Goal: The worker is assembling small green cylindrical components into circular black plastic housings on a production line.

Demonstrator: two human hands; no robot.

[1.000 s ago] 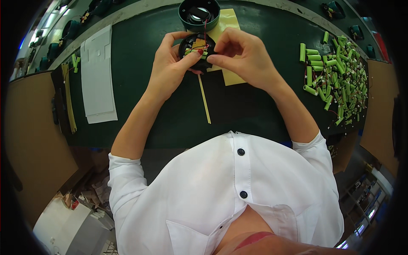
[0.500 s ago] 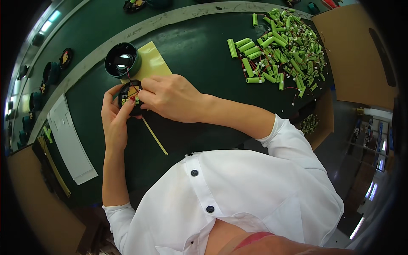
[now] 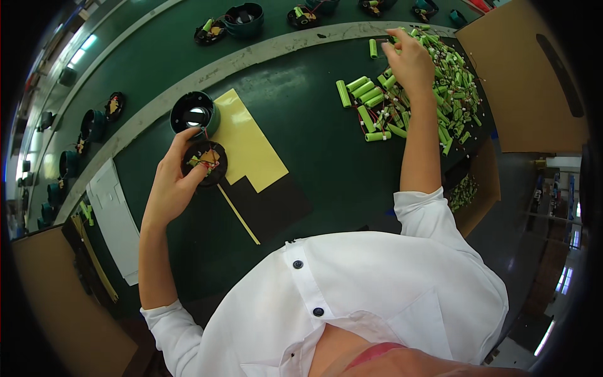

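Observation:
My left hand [image 3: 171, 185] grips a round black base [image 3: 218, 173] by its edge, fingers at the far rim and thumb over the small circuit board and wires inside. Thin wires run from this base to a dark green round housing [image 3: 212, 114] standing just beyond it, open side up. Over at the far right my right hand [image 3: 411, 64] hovers above a heap of green cylindrical batteries [image 3: 449, 81] with red and black leads. Its index finger and thumb are apart, with nothing visible between them. A single green battery [image 3: 373, 48] lies just left of those fingertips.
A yellow sheet [image 3: 248, 141] and a black sheet [image 3: 282, 210] lie beside the base, with a thin yellow strip [image 3: 239, 215] below. White sheets [image 3: 113, 213] are at left. Further housings [image 3: 244, 22] stand beyond the grey rail [image 3: 264, 53]. A cardboard box [image 3: 521, 81] stands right.
My right hand has left the black base and swung far right to the battery heap, its fingers now apart. My left hand keeps hold of the base. The view has shifted slightly.

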